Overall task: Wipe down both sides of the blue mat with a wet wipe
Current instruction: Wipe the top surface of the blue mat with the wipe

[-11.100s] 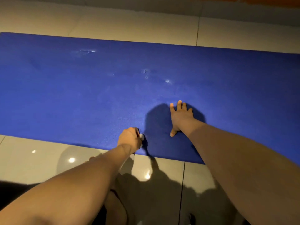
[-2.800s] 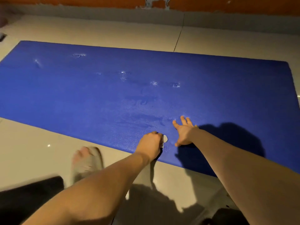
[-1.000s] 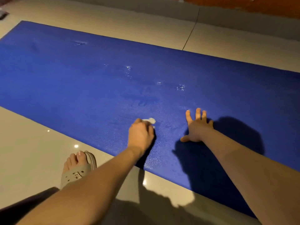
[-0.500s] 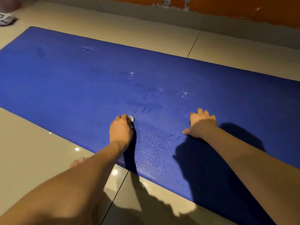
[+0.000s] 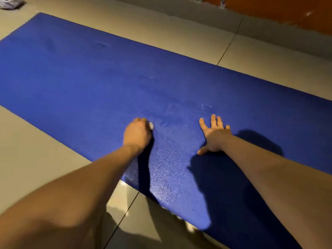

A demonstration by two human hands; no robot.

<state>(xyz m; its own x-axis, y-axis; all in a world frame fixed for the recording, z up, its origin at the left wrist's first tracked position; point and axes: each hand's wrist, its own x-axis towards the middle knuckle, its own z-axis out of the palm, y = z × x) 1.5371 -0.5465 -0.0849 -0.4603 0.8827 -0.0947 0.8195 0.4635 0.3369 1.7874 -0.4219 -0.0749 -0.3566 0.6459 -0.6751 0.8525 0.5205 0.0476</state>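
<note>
A blue mat (image 5: pixel 89 78) lies flat on a tiled floor (image 5: pixel 27 150), running diagonally from upper left to lower right. Damp, glistening patches show on the mat between the two hands and toward its near edge. The left hand (image 5: pixel 137 134) rests knuckles-up on the mat, fingers curled around a small white wad, probably the wipe (image 5: pixel 151 125), of which only a sliver peeks out at the fingertips. The right hand (image 5: pixel 213 136) lies just to the right, palm down on the mat, fingers spread and straight, holding nothing. Both bare forearms reach in from the bottom. Beyond the mat, an orange wall (image 5: pixel 278 13) runs along the top, and a blurred pale object (image 5: pixel 10 2) sits on the floor at the top left.
</note>
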